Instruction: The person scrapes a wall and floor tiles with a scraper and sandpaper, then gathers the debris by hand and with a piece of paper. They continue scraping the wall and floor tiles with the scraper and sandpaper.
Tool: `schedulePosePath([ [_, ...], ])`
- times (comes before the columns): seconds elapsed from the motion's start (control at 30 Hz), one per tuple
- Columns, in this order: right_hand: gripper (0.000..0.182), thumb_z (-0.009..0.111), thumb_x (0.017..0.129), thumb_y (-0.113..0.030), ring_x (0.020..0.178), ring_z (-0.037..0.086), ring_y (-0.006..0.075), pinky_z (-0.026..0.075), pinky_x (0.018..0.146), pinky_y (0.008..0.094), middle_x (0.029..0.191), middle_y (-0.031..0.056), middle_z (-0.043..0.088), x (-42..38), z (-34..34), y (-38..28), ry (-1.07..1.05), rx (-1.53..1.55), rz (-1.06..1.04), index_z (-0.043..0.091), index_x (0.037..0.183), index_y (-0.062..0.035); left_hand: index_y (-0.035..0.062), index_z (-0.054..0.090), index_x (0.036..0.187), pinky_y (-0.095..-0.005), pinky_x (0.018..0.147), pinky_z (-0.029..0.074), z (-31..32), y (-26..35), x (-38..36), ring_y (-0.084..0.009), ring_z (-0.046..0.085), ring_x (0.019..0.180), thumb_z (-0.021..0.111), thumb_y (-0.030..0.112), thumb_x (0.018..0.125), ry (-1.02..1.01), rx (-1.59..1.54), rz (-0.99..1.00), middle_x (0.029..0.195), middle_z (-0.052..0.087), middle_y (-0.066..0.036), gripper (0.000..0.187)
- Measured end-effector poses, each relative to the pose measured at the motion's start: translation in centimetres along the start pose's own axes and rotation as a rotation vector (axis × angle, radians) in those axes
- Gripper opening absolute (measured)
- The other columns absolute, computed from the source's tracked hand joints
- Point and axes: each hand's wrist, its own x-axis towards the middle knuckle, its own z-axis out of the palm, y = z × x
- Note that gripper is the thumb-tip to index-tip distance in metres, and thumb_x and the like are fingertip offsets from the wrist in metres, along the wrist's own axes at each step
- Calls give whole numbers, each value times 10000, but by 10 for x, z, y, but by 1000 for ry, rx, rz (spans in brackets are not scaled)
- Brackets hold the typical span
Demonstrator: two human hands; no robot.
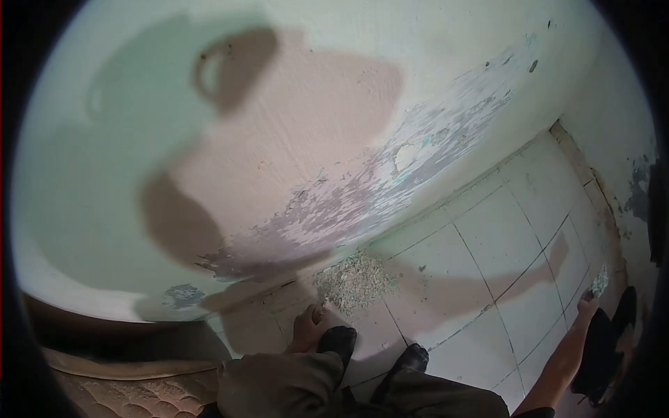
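Low beside the wall, my left hand (307,326) is closed near the left edge of a pile of pale chips (357,281) on the tiled floor; whatever its fingers may hold is too small to name. Far out to the right, my right hand (588,302) is closed on a tool (599,281) whose end is covered with pale crumbs. The wall (334,97) bears a long scraped patch (390,171) with flaking paint, running down above the pile.
My two dark shoes (338,343) stand just below the pile. A quilted mattress (139,397) lies at the lower left. Black items (601,355) are by the right wall. My shadow falls across wall and floor.
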Motion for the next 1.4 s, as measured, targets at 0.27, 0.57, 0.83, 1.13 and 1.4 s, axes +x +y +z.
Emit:
schedulePosePath([
  [0.27, 192, 459, 933, -128, 837, 613, 219, 546, 763, 349, 949, 122, 621, -25, 54, 32, -50, 50, -6, 556, 1015, 16, 80, 586, 866, -411, 563, 467, 11, -23, 0, -324, 607, 595, 631, 273, 806, 42, -56, 26, 640, 593, -141, 208],
  [0.57, 210, 476, 910, -112, 822, 613, 229, 552, 742, 353, 927, 98, 626, -1, 35, 1, 40, -8, -121, 562, 1063, 4, 93, 584, 895, -424, 601, 476, 1, -7, 1, -351, 625, 680, 623, 274, 799, -21, -6, -66, 703, 622, -160, 209],
  [0.83, 182, 474, 915, -104, 796, 632, 225, 570, 706, 325, 875, 111, 627, -8, 33, -14, 74, -43, -137, 569, 1003, 24, 81, 580, 906, -439, 615, 480, -2, -5, 2, -382, 620, 711, 619, 279, 800, -75, 7, -95, 735, 629, -180, 228],
  [1.13, 215, 478, 915, -107, 834, 630, 236, 571, 736, 319, 922, 120, 628, 8, 18, -15, -4, -70, -143, 559, 1057, 33, 90, 596, 927, -451, 658, 482, -4, 1, 3, -377, 629, 743, 619, 325, 814, -86, 32, -146, 759, 640, -180, 262],
  [1.4, 194, 450, 917, -83, 846, 621, 205, 557, 757, 333, 908, 113, 624, 2, 27, -18, -27, -63, -137, 570, 1015, 34, 96, 597, 920, -442, 655, 484, -4, 2, 3, -359, 634, 722, 608, 309, 816, -93, 22, -157, 735, 640, -166, 237],
])
